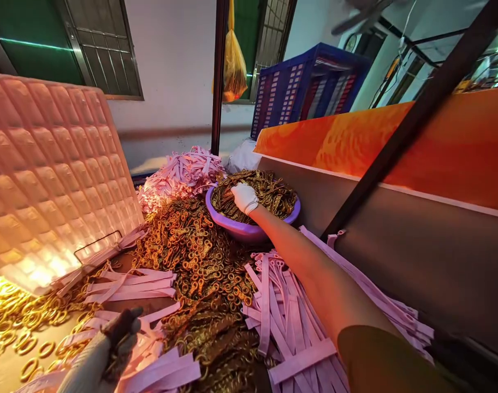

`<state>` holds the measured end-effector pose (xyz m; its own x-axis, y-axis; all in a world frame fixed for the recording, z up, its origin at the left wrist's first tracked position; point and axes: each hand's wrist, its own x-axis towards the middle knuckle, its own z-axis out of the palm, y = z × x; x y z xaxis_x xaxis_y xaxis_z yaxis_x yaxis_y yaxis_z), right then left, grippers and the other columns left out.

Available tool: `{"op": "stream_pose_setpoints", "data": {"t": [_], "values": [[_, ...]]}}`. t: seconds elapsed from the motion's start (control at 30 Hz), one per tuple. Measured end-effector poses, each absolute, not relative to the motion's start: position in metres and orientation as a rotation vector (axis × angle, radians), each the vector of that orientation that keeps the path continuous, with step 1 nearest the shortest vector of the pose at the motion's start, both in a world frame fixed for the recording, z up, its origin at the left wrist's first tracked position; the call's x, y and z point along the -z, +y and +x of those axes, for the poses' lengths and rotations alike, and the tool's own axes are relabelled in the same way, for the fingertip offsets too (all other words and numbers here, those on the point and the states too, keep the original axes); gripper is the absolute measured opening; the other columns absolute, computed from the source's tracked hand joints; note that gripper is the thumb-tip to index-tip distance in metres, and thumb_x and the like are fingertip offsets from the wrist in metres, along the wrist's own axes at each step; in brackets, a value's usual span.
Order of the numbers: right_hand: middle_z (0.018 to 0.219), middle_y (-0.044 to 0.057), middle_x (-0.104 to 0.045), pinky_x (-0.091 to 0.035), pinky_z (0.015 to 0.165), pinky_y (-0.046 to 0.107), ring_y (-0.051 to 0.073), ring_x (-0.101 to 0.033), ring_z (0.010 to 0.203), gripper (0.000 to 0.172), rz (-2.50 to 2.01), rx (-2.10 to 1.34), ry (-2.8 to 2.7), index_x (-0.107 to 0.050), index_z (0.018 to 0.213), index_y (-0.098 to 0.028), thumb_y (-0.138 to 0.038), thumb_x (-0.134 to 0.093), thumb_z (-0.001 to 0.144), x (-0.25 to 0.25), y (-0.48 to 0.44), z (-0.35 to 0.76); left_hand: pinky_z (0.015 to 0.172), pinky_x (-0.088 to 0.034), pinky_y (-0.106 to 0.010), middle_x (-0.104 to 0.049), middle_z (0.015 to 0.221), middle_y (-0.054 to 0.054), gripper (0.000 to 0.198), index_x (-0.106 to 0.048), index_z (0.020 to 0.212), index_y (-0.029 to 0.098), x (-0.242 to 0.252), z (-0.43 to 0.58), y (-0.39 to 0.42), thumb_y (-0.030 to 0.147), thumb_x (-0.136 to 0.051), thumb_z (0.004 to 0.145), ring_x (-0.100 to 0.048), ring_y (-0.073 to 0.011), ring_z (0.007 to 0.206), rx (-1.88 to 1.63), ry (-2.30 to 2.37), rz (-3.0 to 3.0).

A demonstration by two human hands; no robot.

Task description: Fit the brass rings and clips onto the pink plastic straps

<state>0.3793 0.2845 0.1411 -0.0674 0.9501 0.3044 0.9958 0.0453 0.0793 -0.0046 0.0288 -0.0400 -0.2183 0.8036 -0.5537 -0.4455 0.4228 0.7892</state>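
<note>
Our sleeve [380,360] leads to our right hand [244,197] on metal pieces [277,196]; whether it or our left hand [110,345] grips, we can't tell; light picking should limit snags.

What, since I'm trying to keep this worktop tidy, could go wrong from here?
The purple basin is heaped with metal pieces, so the right hand working at the heap might push some over the rim. The pink straps lie loose below the right forearm; if brushed, they could slide into the brass-coloured pile beside them.
</note>
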Motion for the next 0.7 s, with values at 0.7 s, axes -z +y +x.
{"op": "stream_pose_setpoints", "data": {"t": [0.7], "values": [[0.119, 0.012, -0.064, -0.051, 0.097, 0.043, 0.024, -0.061, 0.111, 0.031, -2.094, 0.513, -2.093, -0.065, 0.116, -0.01, -0.034, -0.063, 0.097, -0.147, 0.329, 0.35, 0.039, -0.05, -0.021, -0.07, 0.078, -0.005, 0.034, -0.065, 0.119, 0.024, 0.013, 0.03, 0.014, 0.015, -0.062, 0.086, -0.063, -0.0144, 0.049, -1.204, 1.085, 0.167]]}}
